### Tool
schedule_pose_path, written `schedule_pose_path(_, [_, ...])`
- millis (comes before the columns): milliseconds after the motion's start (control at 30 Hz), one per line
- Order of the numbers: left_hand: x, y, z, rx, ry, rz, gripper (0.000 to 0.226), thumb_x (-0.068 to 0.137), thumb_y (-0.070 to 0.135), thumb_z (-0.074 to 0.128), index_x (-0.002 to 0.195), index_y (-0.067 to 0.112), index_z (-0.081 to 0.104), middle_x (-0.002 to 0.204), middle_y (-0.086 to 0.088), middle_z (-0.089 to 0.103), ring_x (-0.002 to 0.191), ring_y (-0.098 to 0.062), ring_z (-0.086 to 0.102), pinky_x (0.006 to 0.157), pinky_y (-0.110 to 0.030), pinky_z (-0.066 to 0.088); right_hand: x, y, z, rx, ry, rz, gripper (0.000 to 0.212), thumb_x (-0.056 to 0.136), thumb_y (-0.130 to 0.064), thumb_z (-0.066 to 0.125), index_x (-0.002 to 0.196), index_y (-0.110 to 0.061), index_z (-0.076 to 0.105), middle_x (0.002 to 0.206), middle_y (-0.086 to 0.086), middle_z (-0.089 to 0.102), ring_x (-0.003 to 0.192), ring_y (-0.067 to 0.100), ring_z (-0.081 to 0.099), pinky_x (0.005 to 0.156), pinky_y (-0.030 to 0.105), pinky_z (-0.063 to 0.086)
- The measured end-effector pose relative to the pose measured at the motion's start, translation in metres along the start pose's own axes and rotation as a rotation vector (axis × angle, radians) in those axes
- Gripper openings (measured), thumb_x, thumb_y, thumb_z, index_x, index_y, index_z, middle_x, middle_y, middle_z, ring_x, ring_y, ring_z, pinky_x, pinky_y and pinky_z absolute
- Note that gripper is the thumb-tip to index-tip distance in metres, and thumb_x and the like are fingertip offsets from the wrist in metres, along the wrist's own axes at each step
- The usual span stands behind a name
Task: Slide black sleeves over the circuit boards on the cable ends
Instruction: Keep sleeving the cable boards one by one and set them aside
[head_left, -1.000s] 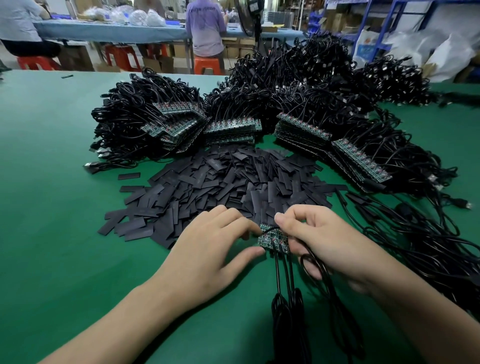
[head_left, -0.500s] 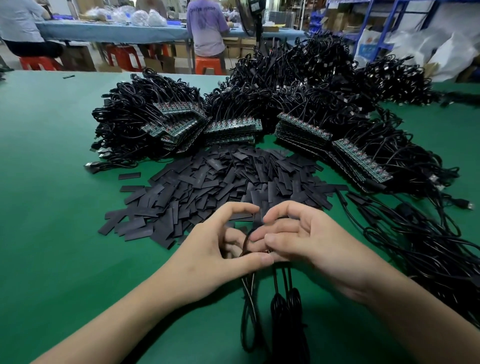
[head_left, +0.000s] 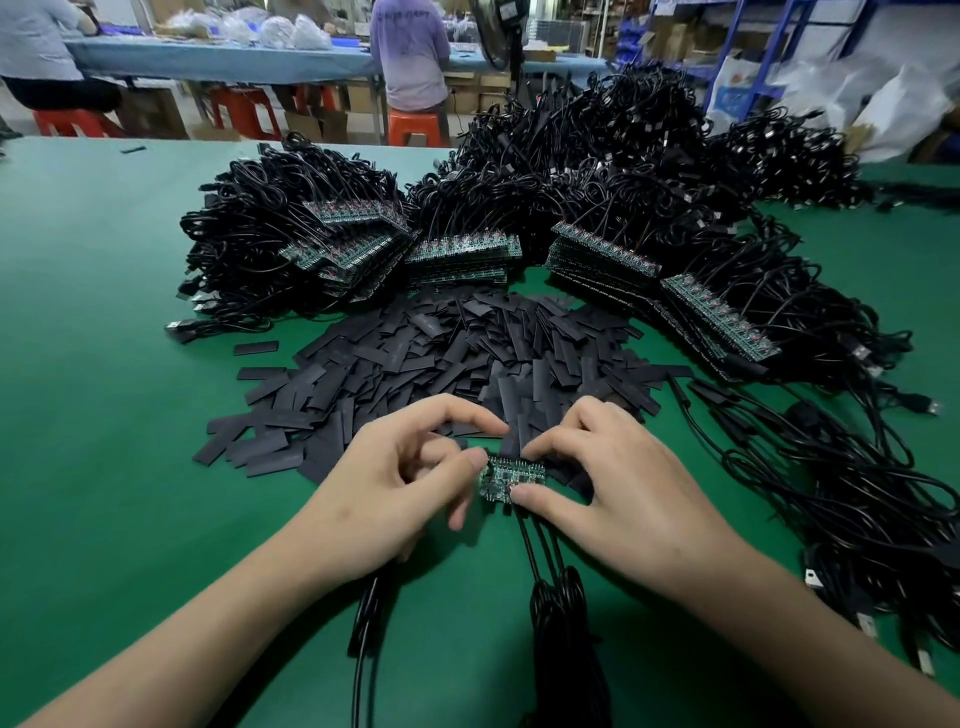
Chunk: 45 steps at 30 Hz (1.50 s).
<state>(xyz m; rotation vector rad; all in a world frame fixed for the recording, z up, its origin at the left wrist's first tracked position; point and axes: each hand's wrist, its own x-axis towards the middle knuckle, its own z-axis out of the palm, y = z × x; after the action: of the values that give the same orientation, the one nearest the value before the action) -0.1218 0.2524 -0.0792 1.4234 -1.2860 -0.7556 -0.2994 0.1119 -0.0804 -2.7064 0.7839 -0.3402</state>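
Where the green table (head_left: 104, 415) spreads out before the person, big heaps of coiled black cables (head_left: 597, 171) crowd its far side, with stacked rows of circuit boards (head_left: 605, 249) jutting from them toward the near edge. Just in front of those heaps lies a loose pile of flat black sleeves (head_left: 441, 364), with a few strays off to its left. At the pile's near edge the two hands come close together. The left hand (head_left: 395, 493) has its fingers curled and its thumb tip pressed to the left end of a small strip of green circuit boards (head_left: 511, 474), components showing. The right hand (head_left: 618, 499) pinches the strip's right part, forefinger above and thumb below. Thin black leads (head_left: 537, 551) run from the strip's lower edge toward the person and gather into a dark bundle between the forearms, and another black cord (head_left: 366, 618) trails out from under the left palm
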Motion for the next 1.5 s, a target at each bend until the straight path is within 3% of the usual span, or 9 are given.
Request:
schedule_pose_path(200, [0.000, -0.002, -0.001, 0.154, 0.122, 0.011, 0.015, 0.096, 0.039, 0.061, 0.103, 0.029, 0.069, 0.062, -0.004, 0.064, 0.041, -0.019, 0.051, 0.040, -0.021, 0.040, 0.002, -0.001, 0.002, 0.188, 0.006, 0.028, 0.024, 0.084, -0.050, 0.075, 0.095, -0.040, 0.057, 0.098, -0.022, 0.047, 0.097, -0.005, 0.046, 0.079, 0.020, 0.038])
schedule_pose_path(400, [0.003, -0.008, -0.004, 0.752, 0.203, 0.096, 0.017, 0.089, 0.047, 0.065, 0.091, 0.032, 0.072, 0.082, 0.018, 0.069, 0.082, -0.004, 0.064, 0.077, -0.032, 0.053, 0.003, 0.002, 0.004, 0.674, 0.047, 0.147, 0.023, 0.087, -0.017, 0.079, 0.087, -0.029, 0.059, 0.070, -0.018, 0.053, 0.059, -0.001, 0.043, 0.061, 0.013, 0.039])
schedule_pose_path(567, [0.005, -0.006, 0.006, 0.477, 0.216, 0.142, 0.021, 0.091, 0.049, 0.068, 0.092, 0.030, 0.076, 0.088, 0.023, 0.071, 0.086, 0.003, 0.066, 0.071, -0.005, 0.040, 0.004, -0.005, 0.006, 0.915, 0.058, 0.110, 0.026, 0.087, -0.006, 0.079, 0.087, -0.027, 0.062, 0.079, -0.014, 0.071, 0.072, 0.000, 0.063, 0.069, 0.014, 0.049])
schedule_pose_path(800, [0.007, -0.010, 0.005, 0.363, 0.164, 0.131, 0.010, 0.087, 0.042, 0.071, 0.086, 0.033, 0.075, 0.080, 0.017, 0.072, 0.074, -0.004, 0.066, 0.065, -0.013, 0.045, 0.005, -0.008, 0.006, 0.930, 0.000, 0.185, 0.011, 0.086, -0.022, 0.082, 0.095, -0.022, 0.077, 0.095, -0.002, 0.079, 0.095, 0.019, 0.073, 0.095, 0.039, 0.057])
schedule_pose_path(1033, [0.009, -0.009, 0.002, 0.060, 0.057, 0.051, 0.011, 0.088, 0.030, 0.071, 0.087, 0.020, 0.076, 0.068, 0.000, 0.069, 0.064, -0.003, 0.061, 0.063, -0.014, 0.045, 0.008, -0.009, 0.006, 1.090, -0.067, 0.150, 0.010, 0.087, -0.010, 0.078, 0.096, -0.015, 0.076, 0.093, 0.002, 0.080, 0.085, 0.007, 0.072, 0.079, 0.018, 0.054])
schedule_pose_path(1167, [0.010, -0.008, 0.003, -0.020, 0.027, 0.041, 0.016, 0.091, 0.025, 0.068, 0.081, 0.014, 0.074, 0.066, 0.001, 0.067, 0.064, -0.005, 0.059, 0.064, -0.012, 0.045, 0.010, -0.009, 0.005, 1.243, -0.118, 0.147, 0.021, 0.078, -0.019, 0.080, 0.097, -0.012, 0.076, 0.095, 0.006, 0.080, 0.086, 0.010, 0.073, 0.078, 0.017, 0.054])
schedule_pose_path(1267, [0.010, -0.008, 0.002, 0.001, 0.138, 0.022, 0.015, 0.085, 0.033, 0.072, 0.079, 0.020, 0.076, 0.069, -0.001, 0.070, 0.065, -0.010, 0.062, 0.060, -0.025, 0.053, 0.010, -0.005, 0.004, 1.123, -0.071, 0.166, 0.011, 0.083, -0.021, 0.082, 0.094, -0.019, 0.077, 0.095, 0.000, 0.080, 0.089, 0.010, 0.074, 0.083, 0.021, 0.053])
schedule_pose_path(1367, [0.007, -0.008, 0.003, 0.018, 0.320, 0.002, 0.020, 0.078, 0.041, 0.078, 0.083, 0.022, 0.077, 0.083, -0.009, 0.074, 0.076, -0.026, 0.069, 0.057, -0.050, 0.062, 0.006, -0.004, 0.005, 0.742, 0.084, 0.128, 0.012, 0.087, -0.029, 0.081, 0.097, -0.031, 0.075, 0.090, -0.020, 0.072, 0.080, -0.003, 0.065, 0.078, 0.012, 0.046])
schedule_pose_path(1500, [0.004, -0.006, 0.008, 0.077, 0.349, 0.078, 0.015, 0.085, 0.035, 0.075, 0.097, 0.028, 0.079, 0.095, 0.006, 0.077, 0.082, -0.017, 0.072, 0.057, -0.042, 0.063, 0.002, -0.016, 0.005, 0.465, 0.210, -0.096, 0.025, 0.086, -0.049, 0.068, 0.105, -0.034, 0.075, 0.105, -0.022, 0.065, 0.112, 0.003, 0.058, 0.089, 0.012, 0.041])
